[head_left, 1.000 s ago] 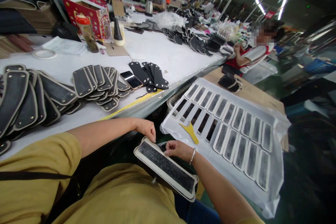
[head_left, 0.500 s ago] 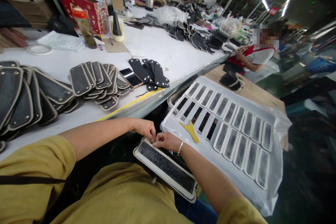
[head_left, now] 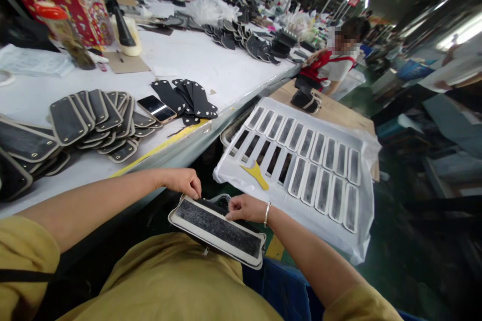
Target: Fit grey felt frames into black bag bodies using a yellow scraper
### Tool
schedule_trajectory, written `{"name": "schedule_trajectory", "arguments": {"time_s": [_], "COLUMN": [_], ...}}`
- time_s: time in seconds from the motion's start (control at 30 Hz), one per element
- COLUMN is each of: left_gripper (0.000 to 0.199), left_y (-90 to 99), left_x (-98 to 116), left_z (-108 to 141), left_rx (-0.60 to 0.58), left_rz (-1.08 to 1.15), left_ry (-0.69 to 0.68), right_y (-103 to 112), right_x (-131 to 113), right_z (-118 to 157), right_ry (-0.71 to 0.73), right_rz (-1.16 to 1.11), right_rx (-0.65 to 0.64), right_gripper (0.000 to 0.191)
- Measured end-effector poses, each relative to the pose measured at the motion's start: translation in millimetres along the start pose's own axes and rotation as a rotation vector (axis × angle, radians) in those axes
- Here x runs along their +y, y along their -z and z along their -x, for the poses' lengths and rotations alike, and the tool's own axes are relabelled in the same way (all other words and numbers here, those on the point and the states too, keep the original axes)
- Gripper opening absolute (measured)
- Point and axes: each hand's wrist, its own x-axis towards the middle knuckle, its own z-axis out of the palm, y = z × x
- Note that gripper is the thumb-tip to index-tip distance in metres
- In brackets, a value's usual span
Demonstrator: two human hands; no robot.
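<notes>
A long cream-edged piece (head_left: 219, 229) with a dark, rough grey strip down its middle lies tilted close to my body. My left hand (head_left: 185, 182) is closed in a pinch at its upper left corner. With thumb and fingers together, my right hand (head_left: 245, 208) grips near the middle of its far long edge. Between the two hands, black material and a pale curved strip show behind that edge. What the fingertips pinch is partly hidden.
Right of my hands, a white tray (head_left: 226, 176) holds rows of cream-edged grey strips and a yellow scraper (head_left: 256, 175). On the white table (head_left: 181, 55) lie dark panels (head_left: 71, 119), a phone (head_left: 157, 109) and black pieces (head_left: 196, 99). A person in red (head_left: 324, 66) sits beyond the tray.
My hands have moved apart: they were together at the piece's far left corner, and my right hand is now further along the edge. The view has shifted right.
</notes>
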Motion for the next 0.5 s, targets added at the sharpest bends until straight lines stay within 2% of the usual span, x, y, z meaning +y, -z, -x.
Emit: {"name": "schedule_trajectory", "arguments": {"time_s": [0.1, 0.2, 0.27, 0.33, 0.4, 0.5], "left_gripper": [0.020, 0.022, 0.025, 0.029, 0.028, 0.022], "left_y": [2.3, 4.7, -1.3, -19.1, -49.1, -104.1], "left_x": [8.4, 21.9, 36.5, 55.0, 74.0, 95.5], "left_z": [-0.4, -0.5, -0.5, -0.9, -1.9, -6.0], "left_rx": [-0.010, -0.031, 0.010, 0.134, 0.270, 0.320], "left_rz": [-0.025, -0.138, -0.298, -0.450, -0.516, -0.482], "left_ry": [0.039, 0.095, 0.077, -0.032, -0.188, -0.370], "right_y": [3.0, 4.0, 1.9, -6.2, -23.8, -65.8], "right_x": [16.6, 23.5, 22.6, 19.4, 16.6, 18.8], "right_z": [25.1, 38.6, 48.4, 64.5, 86.6, 118.3], "right_ry": [-0.036, -0.061, -0.064, -0.044, 0.046, 0.219], "right_rz": [-0.040, -0.008, 0.017, 0.039, 0.104, 0.207], "right_rx": [0.005, 0.119, 0.213, 0.348, 0.549, 0.829], "right_gripper": [0.036, 0.036, 0.033, 0.025, 0.016, 0.013]}}
